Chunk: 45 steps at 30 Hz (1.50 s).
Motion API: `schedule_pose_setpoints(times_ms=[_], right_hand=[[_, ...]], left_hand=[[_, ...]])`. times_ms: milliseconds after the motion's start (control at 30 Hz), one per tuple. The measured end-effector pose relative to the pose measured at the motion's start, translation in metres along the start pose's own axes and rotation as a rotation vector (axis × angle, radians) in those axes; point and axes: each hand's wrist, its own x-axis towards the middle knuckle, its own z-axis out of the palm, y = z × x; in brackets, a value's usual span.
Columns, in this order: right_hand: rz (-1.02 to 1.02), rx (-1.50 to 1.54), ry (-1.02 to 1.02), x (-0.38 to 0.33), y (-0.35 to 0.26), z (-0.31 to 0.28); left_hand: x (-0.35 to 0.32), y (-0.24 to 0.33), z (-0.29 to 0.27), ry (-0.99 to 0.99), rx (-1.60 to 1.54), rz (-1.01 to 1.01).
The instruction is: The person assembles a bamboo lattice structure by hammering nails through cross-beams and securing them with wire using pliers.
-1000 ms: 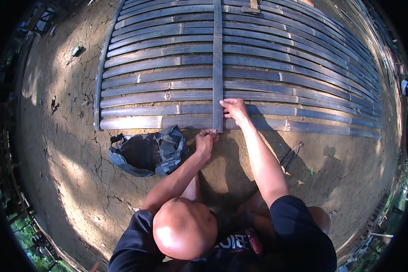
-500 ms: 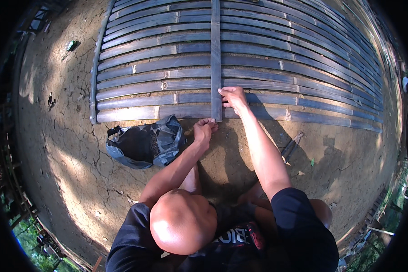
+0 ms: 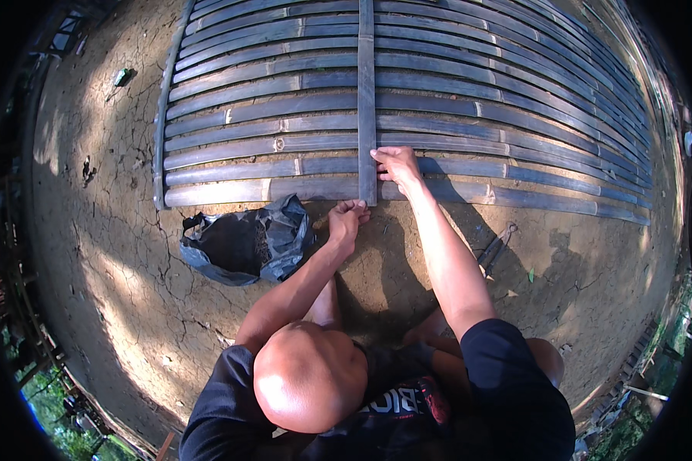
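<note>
Bamboo strip (image 3: 367, 92), lying across the slats (image 3: 315, 188), has hardly shifted on them this last second, so it seems steady, left hand (image 3: 344, 223) at its near end, right hand (image 3: 397, 164) separately touching its right edge, grips unclear.

The dark shirt (image 3: 396, 426) has short sleeves (image 3: 511, 376). Pale lettering (image 3: 392, 402) and a red print (image 3: 437, 399) mark its front.

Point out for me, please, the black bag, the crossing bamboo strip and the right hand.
Black bag (image 3: 291, 230): head view, on its crumpled right side.
Crossing bamboo strip (image 3: 366, 100): head view, midway along its visible face.
Right hand (image 3: 399, 164): head view, on the back of the hand.
</note>
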Motion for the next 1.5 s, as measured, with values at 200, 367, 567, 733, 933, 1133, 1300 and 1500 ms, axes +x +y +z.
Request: schedule_pose_setpoints(times_ms=[200, 367, 567, 733, 933, 1133, 1300, 1500], right_hand=[[-0.004, 0.003, -0.012, 0.001, 0.003, -0.003], [0.003, 0.011, -0.010, 0.002, 0.003, -0.004], [-0.007, -0.016, 0.018, 0.005, 0.005, -0.003], [-0.023, 0.015, -0.059, 0.005, 0.002, 0.002], [-0.019, 0.064, 0.025, -0.006, 0.000, -0.006], [0.084, -0.160, -0.044, -0.082, -0.006, -0.052], [0.022, -0.889, -0.066, -0.234, -0.019, -0.147], [0.239, -0.898, 0.132, -0.444, -0.114, -0.232]], left_hand=[[-0.002, 0.001, 0.003, 0.014, -0.002, 0.003], [-0.003, 0.001, 0.004, 0.028, 0.005, -0.002], [-0.003, 0.000, 0.003, 0.009, -0.015, -0.007], [-0.017, 0.010, -0.009, -0.055, 0.012, -0.087], [-0.104, 0.080, -0.036, -0.738, 0.434, -0.407], [-0.188, 0.162, -0.120, -0.710, 0.476, -0.323], [-0.336, 0.247, -0.122, -0.199, 0.522, -0.327], [-0.501, 0.252, -0.143, -0.047, 0.647, -0.347]])
